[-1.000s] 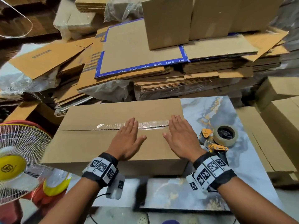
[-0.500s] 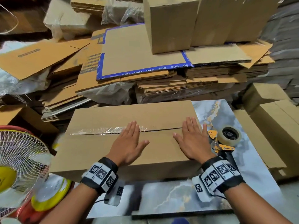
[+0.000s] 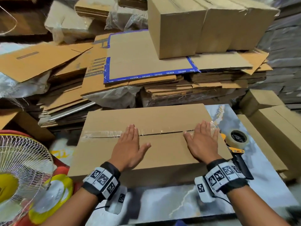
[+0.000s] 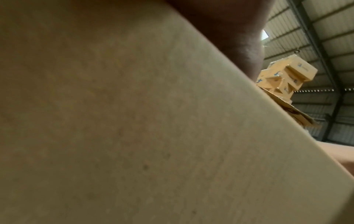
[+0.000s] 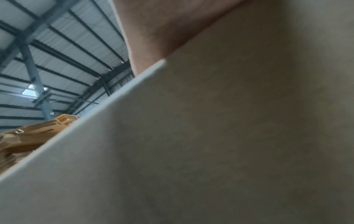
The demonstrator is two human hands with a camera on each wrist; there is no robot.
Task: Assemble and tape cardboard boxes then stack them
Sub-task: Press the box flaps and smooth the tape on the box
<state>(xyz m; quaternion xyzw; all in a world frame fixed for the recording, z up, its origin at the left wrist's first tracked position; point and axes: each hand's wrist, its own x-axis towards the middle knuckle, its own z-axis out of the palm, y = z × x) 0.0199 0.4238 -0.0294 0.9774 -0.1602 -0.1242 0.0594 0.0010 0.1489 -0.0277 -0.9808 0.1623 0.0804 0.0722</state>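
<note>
Flattened cardboard stacks [image 3: 162, 85] are piled behind a marbled worktop [image 3: 268, 185] — a cardboard box [image 3: 162, 154] is set on it. Left hand [image 3: 128, 147] and right hand [image 3: 202, 144] are pressed flat, fingers straight, on its clear-taped seam [image 3: 104, 133] — nothing is gripped.

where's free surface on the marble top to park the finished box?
Bare marble top along the near edge, between the box and the wrists. A narrower strip lies right of the tape dispenser. Left is crowded: fan; behind, flat cardboard stacks.

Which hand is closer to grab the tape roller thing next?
Probably the right hand. It lies flat at the right end of the box, just beside the tape dispenser on the marbled table. The left hand presses mid-box and would have to cross over.
</note>
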